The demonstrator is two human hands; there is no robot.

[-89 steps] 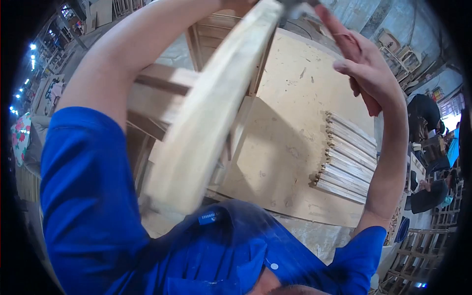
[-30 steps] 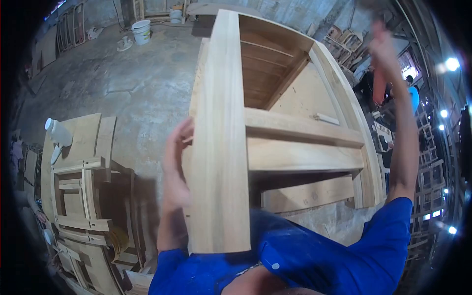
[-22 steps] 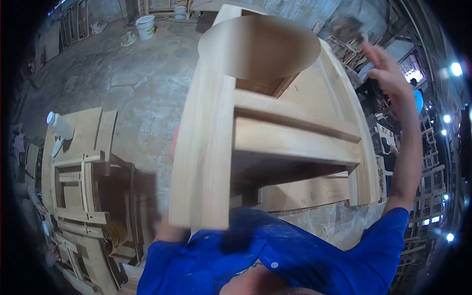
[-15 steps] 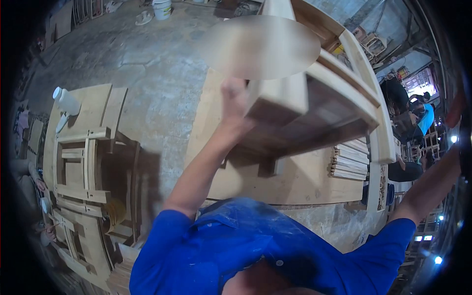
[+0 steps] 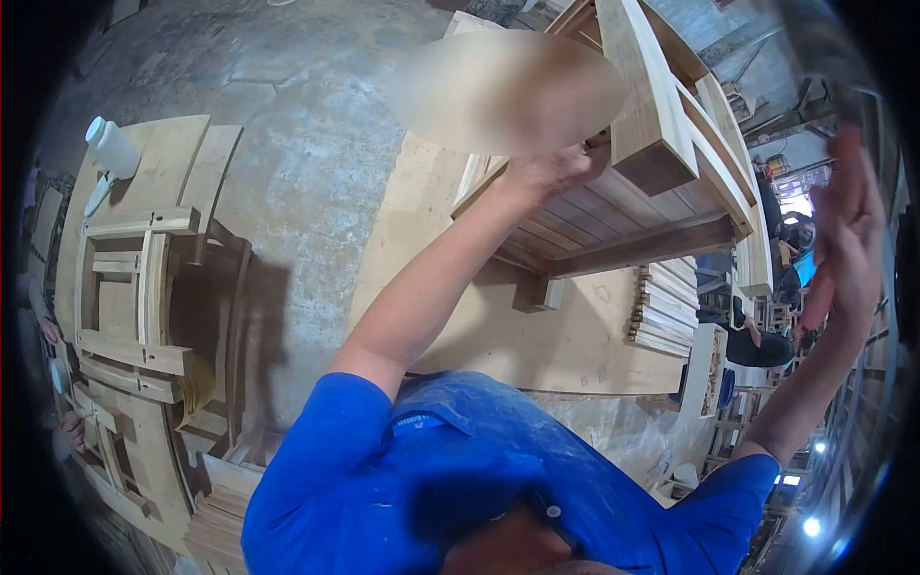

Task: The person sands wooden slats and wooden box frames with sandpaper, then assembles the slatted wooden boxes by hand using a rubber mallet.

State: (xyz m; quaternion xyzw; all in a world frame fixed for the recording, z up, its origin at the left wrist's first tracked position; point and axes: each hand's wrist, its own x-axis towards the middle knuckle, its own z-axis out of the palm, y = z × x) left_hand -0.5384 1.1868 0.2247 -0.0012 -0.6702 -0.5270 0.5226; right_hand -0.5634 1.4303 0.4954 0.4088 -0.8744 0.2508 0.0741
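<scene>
A slatted wooden furniture piece (image 5: 632, 206) stands tilted on a plywood board (image 5: 402, 278), its thick square leg (image 5: 661, 144) pointing toward me. My left hand (image 5: 556, 172) is closed at the frame beside that leg; a blurred oval hides part of the fingers. On the right, my right hand (image 5: 848, 230) is raised, wrapped round the red handle of a tool. The tool's dark head (image 5: 824, 43) is smeared by motion near the top right edge and looks like a hammer's.
Wooden slats (image 5: 666, 307) lie stacked on the board's right. At left, a low table (image 5: 182, 158) bears a white bottle (image 5: 113, 149) and wooden frames (image 5: 144, 359). Another person's hands (image 5: 72, 431) show at the far left. More people (image 5: 762, 340) are at the right.
My left hand has moved up and right along the furniture piece. My right hand has risen into clear view with the red-handled tool. The whole view has shifted slightly.
</scene>
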